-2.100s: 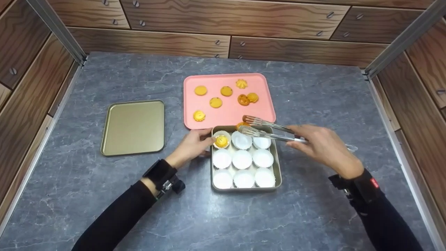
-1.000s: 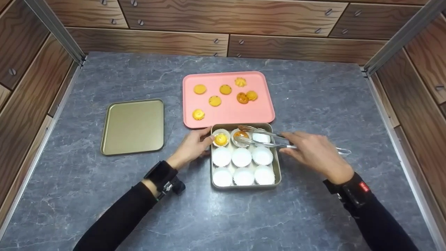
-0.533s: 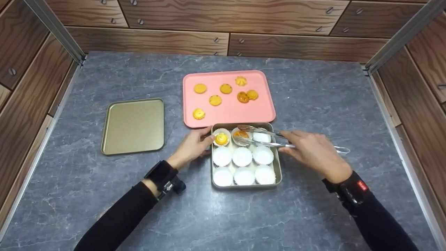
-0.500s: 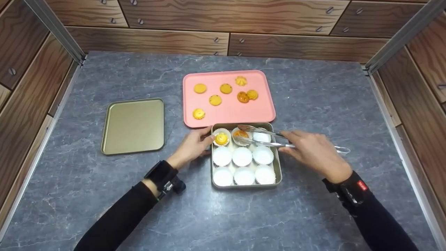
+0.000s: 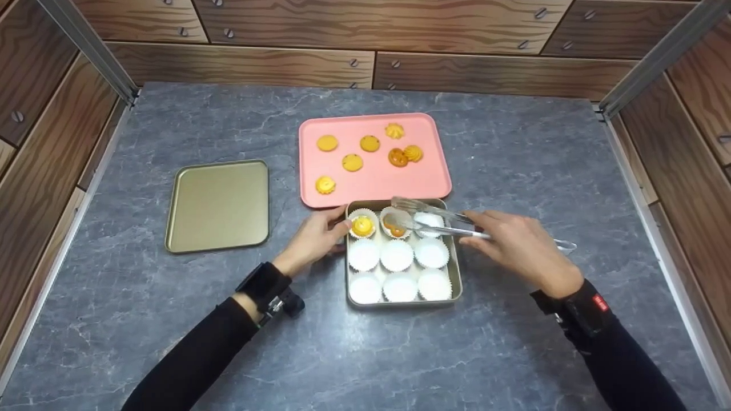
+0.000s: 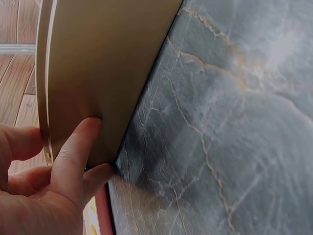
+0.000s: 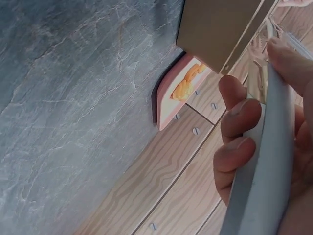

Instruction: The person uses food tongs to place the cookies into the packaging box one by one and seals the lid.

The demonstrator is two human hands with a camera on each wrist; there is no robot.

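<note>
The grey marbled surface (image 5: pixel 514 354) carries a pink tray (image 5: pixel 422 185) and, just in front of it, a square tin (image 5: pixel 454 262); a shallow gold tray (image 5: pixel 220 205) sits off to the left. Metal tongs (image 5: pixel 451 231) reach over the tin's far row, their tips apart. The right hand (image 5: pixel 519 245) has its grip clamped on the tongs; the left hand's (image 5: pixel 313 238) grip pinches the tin's left wall. Nine white paper cups (image 5: pixel 432 253) line the tin; the far-left holds a yellow cookie (image 5: pixel 362 226), the far-middle an orange pretzel-like cookie (image 5: pixel 396 232). Seven more cookies (image 5: pixel 352 162) lie on the pink tray.
</note>
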